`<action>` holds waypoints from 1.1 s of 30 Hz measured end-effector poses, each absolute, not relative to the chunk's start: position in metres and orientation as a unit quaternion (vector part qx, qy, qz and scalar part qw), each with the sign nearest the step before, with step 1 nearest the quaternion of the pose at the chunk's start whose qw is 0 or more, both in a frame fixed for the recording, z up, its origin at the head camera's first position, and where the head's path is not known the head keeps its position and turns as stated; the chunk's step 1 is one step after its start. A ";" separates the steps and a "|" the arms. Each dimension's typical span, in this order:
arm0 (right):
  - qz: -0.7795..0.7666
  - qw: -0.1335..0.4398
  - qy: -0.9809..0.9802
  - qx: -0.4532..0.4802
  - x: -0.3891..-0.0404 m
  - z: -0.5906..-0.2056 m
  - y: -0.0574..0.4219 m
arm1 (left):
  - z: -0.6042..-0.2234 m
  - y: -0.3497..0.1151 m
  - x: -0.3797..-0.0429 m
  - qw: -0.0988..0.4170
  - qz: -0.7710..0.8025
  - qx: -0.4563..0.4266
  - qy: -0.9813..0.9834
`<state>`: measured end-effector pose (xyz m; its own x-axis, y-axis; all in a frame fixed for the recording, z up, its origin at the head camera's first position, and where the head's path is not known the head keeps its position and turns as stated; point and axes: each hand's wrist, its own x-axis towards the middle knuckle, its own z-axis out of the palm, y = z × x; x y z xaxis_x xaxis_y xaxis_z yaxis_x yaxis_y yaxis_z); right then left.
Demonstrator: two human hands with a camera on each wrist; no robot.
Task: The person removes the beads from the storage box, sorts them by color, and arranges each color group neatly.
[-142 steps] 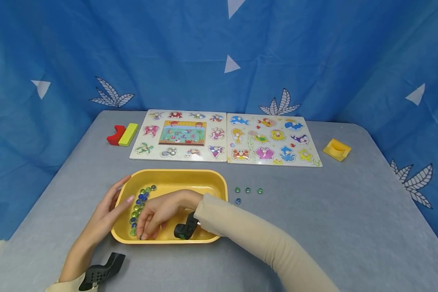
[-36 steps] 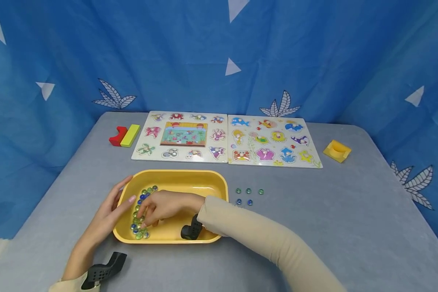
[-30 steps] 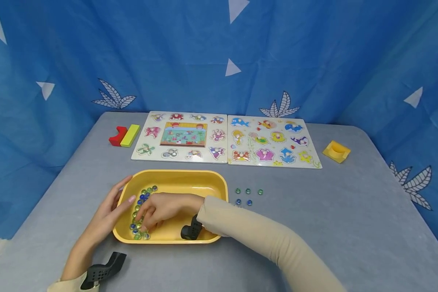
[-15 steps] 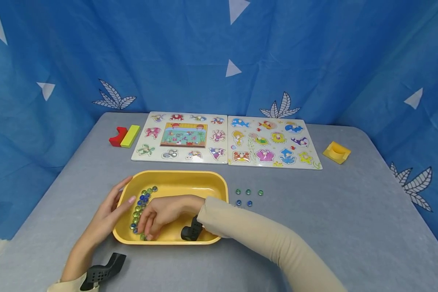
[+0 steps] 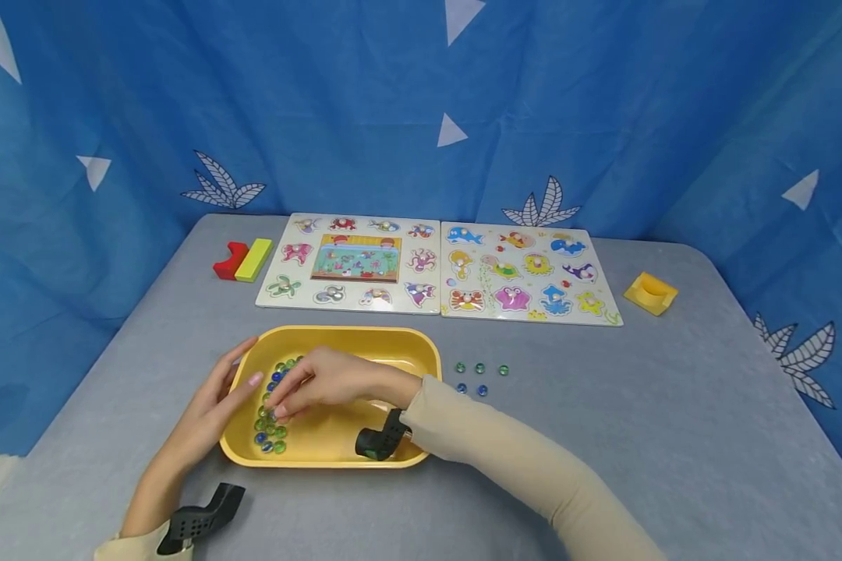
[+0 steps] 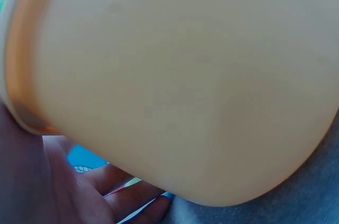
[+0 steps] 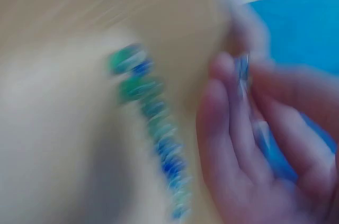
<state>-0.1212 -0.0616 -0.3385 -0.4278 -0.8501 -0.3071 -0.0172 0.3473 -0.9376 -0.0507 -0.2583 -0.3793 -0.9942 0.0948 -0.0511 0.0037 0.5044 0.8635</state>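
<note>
A yellow tray lies on the grey table, and several green and blue marbles gather along its left side. My left hand holds the tray's left rim, thumb over the edge and fingers outside. The left wrist view shows the tray's outer surface close up, with that hand's fingers behind it. Above the marbles, my right hand pinches a bluish glass marble between thumb and fingertips. The right wrist view is blurred, with a line of marbles beside the hand.
Right of the tray, three green marbles form a row above two blue marbles. Behind stand two sea-animal puzzle boards side by side. A red block and a yellow-green block lie back left, a yellow block back right.
A second blue marble has joined the first on the table since the earliest frame. My right hand has risen from the tray's near left corner, now pinching a marble. The left hand stays put.
</note>
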 end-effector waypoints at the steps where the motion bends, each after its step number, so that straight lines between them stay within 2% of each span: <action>1: -0.496 0.422 0.696 -0.303 -0.122 -0.334 -0.057 | -0.379 -0.258 -0.051 0.047 0.495 0.027 0.867; 8: -0.614 0.354 0.644 -0.288 -0.129 -0.311 -0.011 | -0.378 -0.255 -0.051 0.050 0.491 0.013 0.870; 14: -0.662 0.307 0.641 -0.237 -0.128 -0.320 0.053 | -0.379 -0.254 -0.052 0.049 0.501 0.014 0.864; 25: -0.529 0.141 0.829 -0.116 -0.106 -0.363 0.173 | -0.380 -0.257 -0.052 0.041 0.505 0.018 0.862; 33: -0.451 0.066 0.886 -0.089 -0.085 -0.396 0.209 | -0.381 -0.257 -0.052 0.048 0.503 0.014 0.863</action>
